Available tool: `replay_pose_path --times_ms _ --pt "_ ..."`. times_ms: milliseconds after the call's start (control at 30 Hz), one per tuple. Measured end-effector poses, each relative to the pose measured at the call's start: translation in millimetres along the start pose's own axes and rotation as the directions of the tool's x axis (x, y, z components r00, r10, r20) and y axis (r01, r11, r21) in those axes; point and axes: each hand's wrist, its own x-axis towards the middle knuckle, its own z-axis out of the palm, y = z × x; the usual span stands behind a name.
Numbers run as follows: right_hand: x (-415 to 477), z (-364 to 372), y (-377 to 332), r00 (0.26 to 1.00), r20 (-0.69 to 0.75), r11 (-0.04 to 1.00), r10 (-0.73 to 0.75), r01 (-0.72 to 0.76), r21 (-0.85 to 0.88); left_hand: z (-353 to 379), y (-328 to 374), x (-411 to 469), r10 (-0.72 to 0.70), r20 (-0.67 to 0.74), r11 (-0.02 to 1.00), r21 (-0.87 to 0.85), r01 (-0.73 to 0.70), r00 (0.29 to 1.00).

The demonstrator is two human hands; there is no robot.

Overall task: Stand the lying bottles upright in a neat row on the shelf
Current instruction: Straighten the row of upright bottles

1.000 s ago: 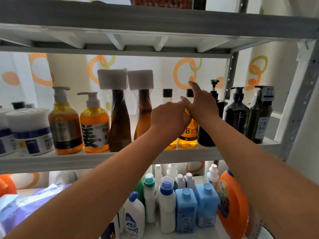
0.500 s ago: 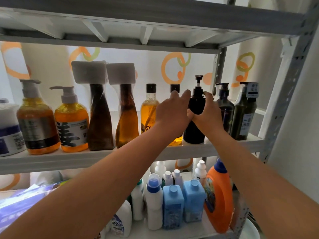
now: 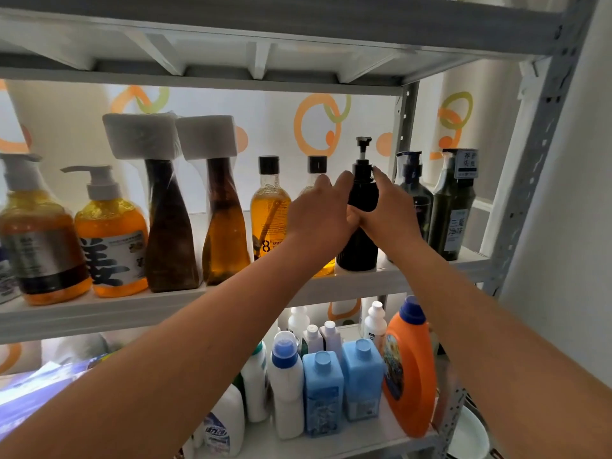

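A black pump bottle (image 3: 361,197) stands upright on the middle shelf (image 3: 231,298), right of centre. My left hand (image 3: 319,215) and my right hand (image 3: 385,210) wrap round its body from either side, fingers reaching up to its shoulder. Directly behind my left hand stands an amber bottle with a black cap (image 3: 317,165), mostly hidden. A second amber bottle with a black cap (image 3: 270,210) is upright just to its left. All bottles visible on this shelf stand upright in a row.
Left along the shelf stand two tall brown bottles with white wrapped tops (image 3: 170,226), and two orange pump bottles (image 3: 111,240). Two dark pump bottles (image 3: 452,207) stand at the right by the grey upright post (image 3: 530,160). Detergent bottles (image 3: 323,392) crowd the shelf below.
My hands have shifted right from the amber bottles to the black pump bottle and now hold it from both sides. The camera view has also swung slightly right.
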Motion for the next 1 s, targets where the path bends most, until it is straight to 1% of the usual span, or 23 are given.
replay_pose_path --times_ms 67,133,200,233,267,333,400,433,533,867,1000 --pt "-3 -9 1 0.997 -0.059 0.998 -0.054 0.053 -0.022 -1 5 1 0.003 -0.009 1.0 -0.005 -0.003 1.0" --pt "-5 -18 9 0.978 -0.19 0.996 -0.088 0.082 -0.042 -2 10 2 0.004 -0.004 1.0 -0.014 -0.004 1.0" --pt "-7 -25 23 0.951 -0.306 0.998 -0.04 0.021 -0.065 0 15 3 0.009 0.023 1.0 -0.007 -0.009 1.0" --pt "-9 -28 30 0.95 -0.314 0.996 0.008 -0.035 -0.08 1 18 3 0.016 0.036 1.0 -0.003 -0.016 0.999" --pt "-10 -29 37 0.957 -0.281 0.991 0.066 -0.095 -0.09 3 20 4 0.023 0.049 1.0 -0.002 -0.022 0.999" --pt "-15 -27 50 0.974 -0.165 0.982 0.159 -0.173 -0.076 5 25 7 0.019 0.08 1.0 -0.002 -0.019 0.997" --pt "-20 -23 60 0.979 -0.064 0.98 0.193 -0.195 -0.027 8 29 9 0.005 0.121 1.0 0.009 -0.006 0.993" --pt "-22 -20 64 0.979 -0.04 0.979 0.2 -0.201 -0.015 10 30 9 -0.002 0.141 1.0 0.017 0.0 0.99" --pt "-24 -16 70 0.977 -0.049 0.977 0.209 -0.21 -0.024 12 32 11 -0.009 0.161 0.999 0.042 0.002 0.987" --pt "-21 -11 77 0.979 -0.101 0.98 0.175 -0.183 -0.081 18 32 8 -0.013 0.124 0.997 0.074 0.004 0.992" --pt "-22 -5 76 0.981 -0.109 0.985 0.16 -0.165 -0.043 20 31 7 -0.025 0.125 0.998 0.065 0.017 0.992"
